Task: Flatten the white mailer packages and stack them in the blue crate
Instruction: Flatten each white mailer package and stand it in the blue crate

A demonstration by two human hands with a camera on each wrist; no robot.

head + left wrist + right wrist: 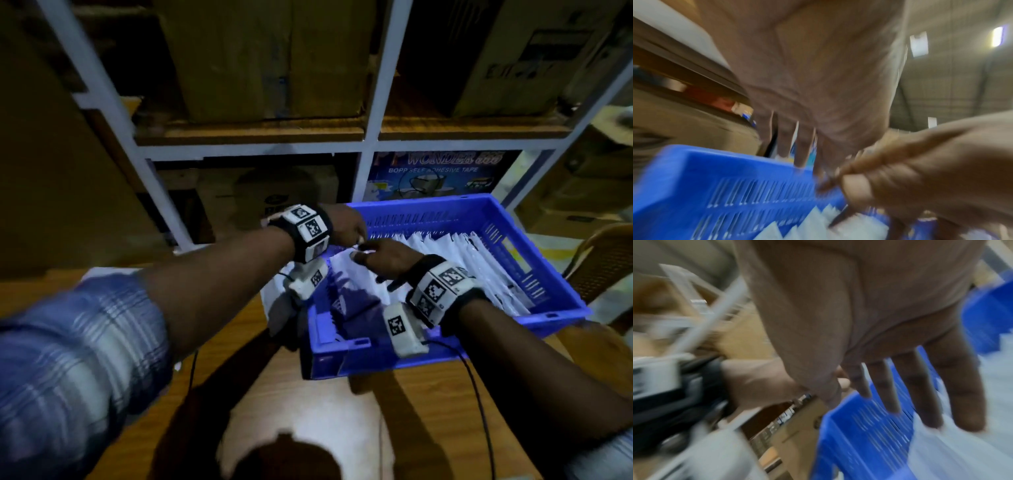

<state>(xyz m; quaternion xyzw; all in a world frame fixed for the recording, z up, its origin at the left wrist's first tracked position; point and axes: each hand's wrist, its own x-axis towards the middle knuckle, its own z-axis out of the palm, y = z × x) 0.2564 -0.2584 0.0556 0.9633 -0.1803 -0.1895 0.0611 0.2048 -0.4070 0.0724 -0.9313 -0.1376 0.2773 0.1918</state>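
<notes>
A blurred checked sleeve (pixel 78 346) leads to the left hand (pixel 346 224), fingers straight over the slotted plastic blue crate (pixel 507 219) on the wooden table (pixel 428 394). The right hand (pixel 387 255) spreads flat, fingers extended, above glossy, crinkled white mailers (pixel 455 253) fanned inside the crate.

Wooden surface (pixel 404 404) in foreground, hard shadows falling across it. Beyond far edge, white metal shelving rack (pixel 380 102) with wooden shelf boards (pixel 253 132). Upper shelf: large brown cardboard cartons (pixel 263 58), another printed carton (pixel 534 58) at right. Lower shelf: dark carton (pixel 267 195) at left, blue tape box (pixel 442 174) lettered "BOPP SELF ADHESIVE TAPE" at right. Wicker chair back (pixel 603 260) at right edge. Room dim; ceiling lights (pixel 998 36) in left wrist view.
</notes>
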